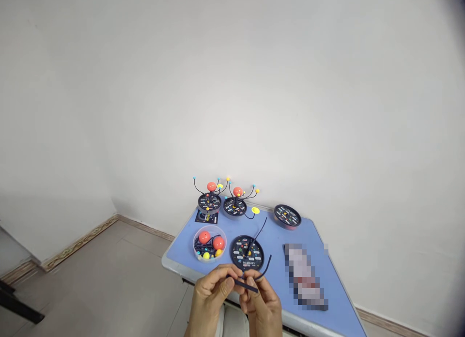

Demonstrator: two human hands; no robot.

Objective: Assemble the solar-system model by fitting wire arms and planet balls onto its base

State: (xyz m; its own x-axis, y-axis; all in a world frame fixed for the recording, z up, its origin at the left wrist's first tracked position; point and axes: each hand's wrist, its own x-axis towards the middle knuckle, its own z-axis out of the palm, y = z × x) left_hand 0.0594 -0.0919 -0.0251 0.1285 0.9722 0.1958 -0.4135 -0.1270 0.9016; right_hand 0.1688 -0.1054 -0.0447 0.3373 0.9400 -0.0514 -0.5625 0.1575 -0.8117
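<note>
My left hand (210, 289) and my right hand (259, 300) meet at the near edge of a blue table (276, 240). Both pinch a thin black curved arm piece (254, 279) between their fingertips. Just beyond them lies a round black base disc (247, 253) with coloured labels and one black arm standing up from its middle. Left of it sits a clear bowl (209, 243) holding two orange balls, small yellow balls and more black arms.
Two assembled models with orange balls and curved arms, one (209, 197) and the other (236, 201), stand at the table's far edge. Another black disc (286, 216) lies far right. A yellow ring piece (255, 210) and a blurred-out flat object (305, 279) also lie there. White wall behind, tiled floor left.
</note>
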